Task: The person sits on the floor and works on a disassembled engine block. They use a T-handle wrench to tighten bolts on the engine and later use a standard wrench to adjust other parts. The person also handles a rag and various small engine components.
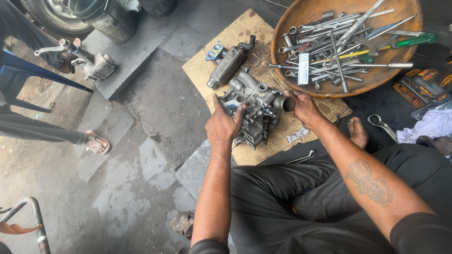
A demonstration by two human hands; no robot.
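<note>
A grey cast-metal engine part (254,106) with several ports and a short pipe stub stands on a sheet of brown cardboard (205,70). My left hand (223,124) grips its near-left side, fingers spread over the top. My right hand (302,106) is wrapped around the pipe stub on its right side. A grey metal cylinder (229,66) with a bent hose end lies on the cardboard just beyond the part. A small blue-grey gasket piece (215,51) lies next to the cylinder.
A round rusty pan (287,28) full of spanners and screwdrivers sits at the upper right. Loose spanners (382,124) lie by my bare foot (359,132). Another person's sandalled foot (96,142) is at left, with a metal part (94,63) on a slab.
</note>
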